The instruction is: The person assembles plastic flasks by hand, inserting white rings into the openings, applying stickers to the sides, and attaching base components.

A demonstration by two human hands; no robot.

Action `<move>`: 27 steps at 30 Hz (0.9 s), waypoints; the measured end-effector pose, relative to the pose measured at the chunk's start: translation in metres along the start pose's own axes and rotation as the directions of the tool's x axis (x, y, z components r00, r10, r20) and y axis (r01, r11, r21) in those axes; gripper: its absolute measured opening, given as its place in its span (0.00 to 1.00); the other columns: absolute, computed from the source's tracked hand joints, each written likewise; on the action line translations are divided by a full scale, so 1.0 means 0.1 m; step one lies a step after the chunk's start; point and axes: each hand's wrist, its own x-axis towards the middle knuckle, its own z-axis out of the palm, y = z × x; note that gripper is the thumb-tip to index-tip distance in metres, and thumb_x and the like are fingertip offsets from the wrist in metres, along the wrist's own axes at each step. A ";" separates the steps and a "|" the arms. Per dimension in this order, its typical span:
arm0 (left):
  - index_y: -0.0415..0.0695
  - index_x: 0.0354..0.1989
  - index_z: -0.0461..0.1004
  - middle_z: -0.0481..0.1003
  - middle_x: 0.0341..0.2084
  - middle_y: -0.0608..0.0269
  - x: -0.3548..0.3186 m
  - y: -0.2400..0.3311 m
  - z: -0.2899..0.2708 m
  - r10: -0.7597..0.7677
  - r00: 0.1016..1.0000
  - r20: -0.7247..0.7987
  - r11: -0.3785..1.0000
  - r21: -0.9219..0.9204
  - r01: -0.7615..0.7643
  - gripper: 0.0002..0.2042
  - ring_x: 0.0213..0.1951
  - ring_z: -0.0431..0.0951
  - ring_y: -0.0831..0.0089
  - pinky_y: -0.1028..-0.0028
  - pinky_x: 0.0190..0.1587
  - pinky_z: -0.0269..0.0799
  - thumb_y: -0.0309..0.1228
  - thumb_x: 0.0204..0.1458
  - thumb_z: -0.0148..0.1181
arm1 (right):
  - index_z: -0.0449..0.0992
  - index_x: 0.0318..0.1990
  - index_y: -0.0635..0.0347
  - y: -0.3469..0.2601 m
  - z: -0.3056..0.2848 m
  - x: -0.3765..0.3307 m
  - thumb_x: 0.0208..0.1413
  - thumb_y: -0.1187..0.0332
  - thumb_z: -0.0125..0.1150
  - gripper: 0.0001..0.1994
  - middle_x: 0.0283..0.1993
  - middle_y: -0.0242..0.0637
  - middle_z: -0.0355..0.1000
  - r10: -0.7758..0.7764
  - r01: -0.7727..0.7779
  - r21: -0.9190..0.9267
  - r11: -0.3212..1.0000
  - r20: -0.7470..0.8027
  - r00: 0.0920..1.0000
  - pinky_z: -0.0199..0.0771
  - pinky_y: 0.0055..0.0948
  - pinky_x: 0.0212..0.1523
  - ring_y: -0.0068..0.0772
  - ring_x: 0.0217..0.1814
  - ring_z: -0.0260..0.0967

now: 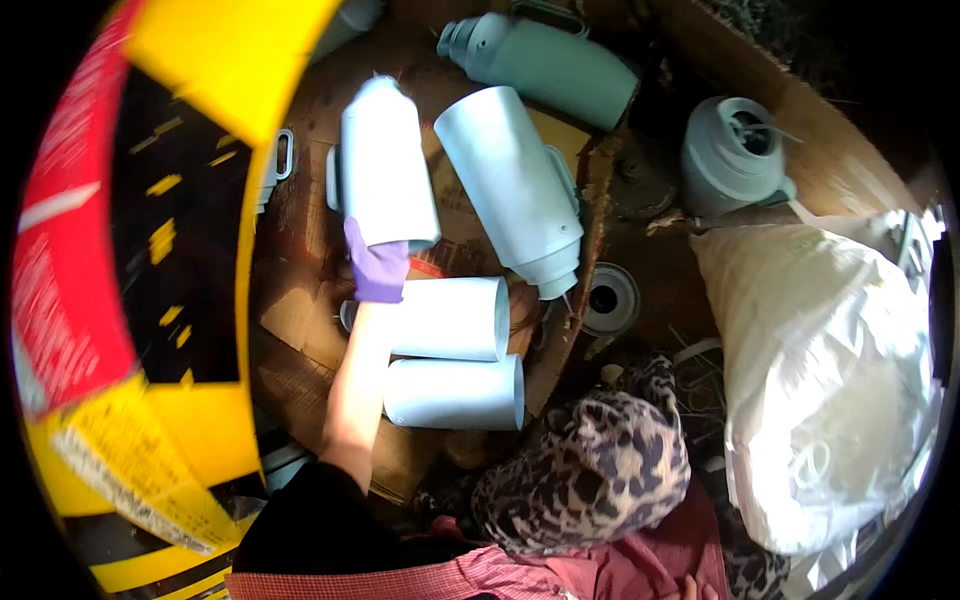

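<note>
so the left hand [377, 268] in a purple glove is gripping the bottom rim of a pale blue flask shell [385, 165], upper middle of frame, long axis running straight up from the hand; right hand isn't visible, can't tell

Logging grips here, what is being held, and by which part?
The gloved left hand grips a pale blue flask shell at its open lower end; the right hand isn't visible.

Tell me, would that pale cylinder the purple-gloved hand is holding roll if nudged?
Probably: the pale cylinder is round and smooth-sided, lying on cardboard. Its side handle might stop it. One gloved hand lifts its end, so it seems light.
</note>
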 end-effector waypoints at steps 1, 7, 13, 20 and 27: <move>0.40 0.67 0.63 0.72 0.59 0.54 -0.55 0.26 0.28 -0.006 0.974 -0.226 0.962 0.264 0.067 0.26 0.61 0.72 0.59 0.60 0.65 0.68 0.42 0.65 0.56 | 0.85 0.34 0.44 0.14 -0.57 -0.36 0.54 0.75 0.65 0.09 0.47 0.35 0.73 0.021 -0.016 -0.074 0.997 0.064 0.998 0.74 0.45 0.52 0.42 0.51 0.72; 0.30 0.62 0.66 0.72 0.53 0.58 -1.98 -0.11 0.46 0.223 0.970 -0.092 0.814 0.565 -0.134 0.20 0.52 0.74 0.72 0.69 0.56 0.73 0.24 0.63 0.58 | 0.78 0.47 0.64 0.21 0.33 -0.24 0.61 0.76 0.59 0.09 0.60 0.50 0.64 -0.089 0.398 0.505 0.765 -0.530 0.843 0.58 0.48 0.69 0.51 0.65 0.62; 0.32 0.60 0.68 0.72 0.53 0.57 -2.78 -0.10 0.27 0.070 0.997 0.025 0.945 0.318 -0.075 0.18 0.52 0.76 0.68 0.66 0.61 0.73 0.21 0.62 0.57 | 0.79 0.47 0.63 -0.88 -0.35 0.30 0.60 0.80 0.57 0.10 0.57 0.44 0.65 -0.103 0.409 0.885 0.220 -0.396 0.912 0.64 0.36 0.63 0.41 0.62 0.64; 0.34 0.56 0.71 0.75 0.50 0.58 -3.43 -0.13 0.29 -0.152 0.971 0.185 0.972 0.207 0.113 0.15 0.51 0.76 0.70 0.68 0.60 0.72 0.26 0.62 0.58 | 0.71 0.62 0.63 -1.16 -0.39 0.73 0.64 0.70 0.57 0.20 0.66 0.41 0.63 -0.124 0.300 0.953 -0.039 -0.303 0.945 0.58 0.34 0.70 0.38 0.71 0.59; 0.33 0.51 0.75 0.79 0.42 0.60 -3.41 -0.09 0.53 -0.093 0.541 0.836 0.790 0.392 -0.471 0.13 0.44 0.78 0.73 0.70 0.51 0.75 0.25 0.61 0.58 | 0.66 0.68 0.59 0.16 -1.09 0.54 0.66 0.51 0.56 0.29 0.64 0.42 0.69 -0.037 0.157 0.787 -0.597 -0.223 0.974 0.67 0.31 0.61 0.35 0.61 0.68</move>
